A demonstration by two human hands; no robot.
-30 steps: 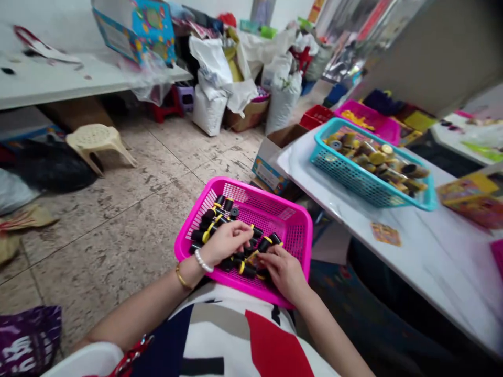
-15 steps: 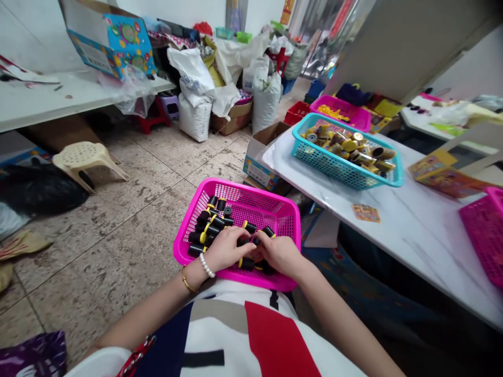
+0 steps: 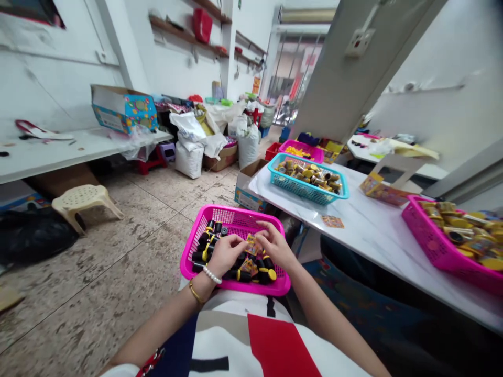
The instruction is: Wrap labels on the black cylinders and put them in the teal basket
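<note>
A pink basket [image 3: 232, 215] rests on my lap, holding several small black cylinders with yellow ends [image 3: 206, 243]. Both hands are over its near half. My left hand [image 3: 225, 253] and my right hand [image 3: 275, 245] are closed from either side on a small colourful sticker-like piece [image 3: 252, 245] held just above the cylinders. A pearl bracelet and a gold bangle sit on my left wrist.
A white table [image 3: 377, 235] stands at my right with a teal basket [image 3: 306, 187] of finished rolls, a pink basket [image 3: 440, 246] of the same, a loose sticker [image 3: 332, 221] and a box. A beige stool [image 3: 84, 201], sacks and cartons occupy the floor.
The view has tilted up and now shows more of the room. My hands lifted from digging among the cylinders and now hold a small colourful piece between them.
</note>
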